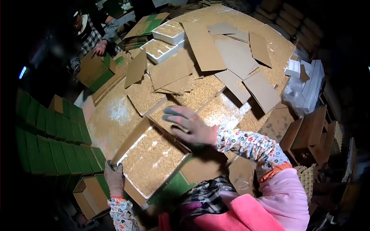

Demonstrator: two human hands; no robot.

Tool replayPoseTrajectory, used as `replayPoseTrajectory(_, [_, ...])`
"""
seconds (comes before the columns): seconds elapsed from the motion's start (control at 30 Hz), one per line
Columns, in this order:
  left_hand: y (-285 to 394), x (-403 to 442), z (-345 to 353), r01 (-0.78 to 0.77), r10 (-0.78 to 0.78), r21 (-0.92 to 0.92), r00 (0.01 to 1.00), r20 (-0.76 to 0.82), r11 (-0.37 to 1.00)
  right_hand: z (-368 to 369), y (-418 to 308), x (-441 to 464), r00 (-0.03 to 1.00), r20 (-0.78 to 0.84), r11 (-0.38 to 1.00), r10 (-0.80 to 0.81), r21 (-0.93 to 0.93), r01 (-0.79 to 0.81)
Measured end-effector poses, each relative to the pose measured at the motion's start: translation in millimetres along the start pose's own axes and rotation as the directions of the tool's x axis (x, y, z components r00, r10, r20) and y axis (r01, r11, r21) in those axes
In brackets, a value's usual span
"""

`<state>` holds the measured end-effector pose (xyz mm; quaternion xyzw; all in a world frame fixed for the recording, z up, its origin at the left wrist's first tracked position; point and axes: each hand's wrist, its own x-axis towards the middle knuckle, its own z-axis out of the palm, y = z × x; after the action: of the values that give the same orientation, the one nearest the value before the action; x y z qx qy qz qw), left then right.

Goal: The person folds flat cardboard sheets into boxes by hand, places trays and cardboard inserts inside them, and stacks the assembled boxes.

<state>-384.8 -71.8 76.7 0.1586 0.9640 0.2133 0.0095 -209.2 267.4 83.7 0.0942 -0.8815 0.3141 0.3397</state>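
In front of me a cardboard box point(133, 143) holds a white foam tray point(133, 189) filled with tan, sawdust-like grains, with white patches on top. My left hand point(113, 178), gloved, grips the box's near left edge. My right hand point(190, 126), in a grey and pink glove, hovers over the far right side of the box with fingers stretched out. Nothing shows in it. Behind the box, loose grains cover the work table point(104, 131).
Flat cardboard sheets point(204, 46) lie across the table beyond. Two filled white trays point(167, 38) sit at the far side. Green boxes point(50, 154) are stacked on the left. A co-worker point(92, 34) handles a green-brown box point(96, 73). Plastic-wrapped white foam pieces point(306, 88) stand right.
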Motion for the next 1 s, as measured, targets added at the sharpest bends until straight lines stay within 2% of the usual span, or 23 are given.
replayPoseTrajectory(0.03, [17,-2,-6,0.054,-0.056,0.049,0.998,0.041,0.997,-11,40,-23,0.994,0.000,0.985,0.108,-0.136,-0.107])
replayPoseTrajectory(0.07, [30,-2,-8,0.106,-0.114,0.101,0.990,0.079,0.989,-26,81,-49,0.936,0.060,0.923,0.347,-0.201,-0.329])
replayPoseTrajectory(0.1, [22,3,-2,0.089,-0.096,0.132,0.994,0.051,0.987,-37,125,-84,0.846,0.017,0.728,0.533,-0.518,-0.449])
replayPoseTrajectory(0.13, [4,7,8,0.079,-0.084,0.157,0.996,0.022,0.984,-64,145,-95,0.641,0.019,0.444,0.767,-0.737,-0.510])
replayPoseTrajectory(0.17, [-4,11,13,0.075,-0.075,0.184,0.997,-0.007,0.980,-71,194,-125,0.551,-0.107,0.231,0.828,-0.829,-0.509])
replayPoseTrajectory(0.2, [1,13,12,0.107,-0.113,0.166,0.993,0.027,0.980,-87,226,-143,0.558,-0.175,0.139,0.811,-0.869,-0.474])
replayPoseTrajectory(0.23, [7,12,10,0.141,-0.151,0.145,0.987,0.059,0.979,-89,271,-166,0.495,-0.272,-0.034,0.825,-0.899,-0.437])
replayPoseTrajectory(0.27, [9,13,5,0.174,-0.185,0.126,0.979,0.086,0.977,-94,276,-155,0.363,-0.321,-0.041,0.875,-0.795,-0.605])
replayPoseTrajectory(0.33, [2,17,8,0.149,-0.160,0.135,0.985,0.072,0.980,-82,247,-111,0.434,-0.006,0.266,0.901,-0.782,-0.564])
replayPoseTrajectory(0.4, [22,8,1,0.124,-0.133,0.103,0.987,0.087,0.987,-55,199,-59,0.554,0.182,0.472,0.813,-0.763,-0.443])
replayPoseTrajectory(0.47, [-1,12,13,0.024,-0.024,0.050,1.000,-0.001,0.998,-50,95,11,0.591,0.332,0.627,0.735,-0.666,-0.406])
replayPoseTrajectory(0.5, [-7,14,7,-0.028,0.024,0.053,0.997,0.068,0.998,-37,56,27,0.805,0.280,0.759,0.523,-0.582,-0.291])
replayPoseTrajectory(0.53, [11,13,-14,0.012,0.017,-0.153,0.982,0.186,0.988,-18,23,37,0.946,0.182,0.858,0.268,-0.492,-0.149])
replayPoseTrajectory(0.57, [-40,37,-12,0.047,0.038,-0.362,0.974,0.225,0.931,2,1,48,0.947,0.319,0.884,0.026,-0.450,0.127])
replayPoseTrajectory(0.6, [-26,41,-37,0.429,-0.292,-0.590,0.902,0.318,0.684,19,-19,56,0.880,0.425,0.834,-0.210,-0.393,0.389])
replayPoseTrajectory(0.63, [-16,34,-52,0.060,-0.140,-0.523,0.984,-0.115,0.850,38,-35,56,0.737,0.575,0.789,-0.357,-0.237,0.567])
replayPoseTrajectory(0.67, [0,26,-64,-0.284,0.114,-0.285,0.862,-0.494,0.915,54,-48,45,0.614,0.666,0.744,-0.423,-0.131,0.655])
replayPoseTrajectory(0.73, [57,-20,-96,-0.535,0.522,0.077,0.769,-0.369,0.841,70,-48,23,0.340,0.793,0.708,-0.505,0.157,0.688])
replayPoseTrajectory(0.8, [70,-59,-85,-0.608,0.600,0.325,0.788,0.137,0.725,72,-48,19,0.273,0.838,0.780,-0.472,0.253,0.572])
replayPoseTrajectory(0.87, [68,-84,-49,-0.590,0.377,0.482,0.798,0.471,0.648,70,-69,33,0.208,0.847,0.811,-0.489,0.355,0.465])
replayPoseTrajectory(0.93, [64,-89,-27,-0.628,0.238,0.437,0.708,0.665,0.644,61,-97,56,0.144,0.939,0.900,-0.311,0.243,0.362])
replayPoseTrajectory(0.97, [67,-87,-25,-0.608,0.170,0.425,0.684,0.709,0.671,70,-87,49,0.263,0.910,0.933,-0.319,0.253,0.256])
replayPoseTrajectory(1.0, [78,-86,-33,-0.586,0.100,0.413,0.650,0.753,0.697,64,-92,52,0.370,0.854,0.900,-0.366,0.223,0.375])
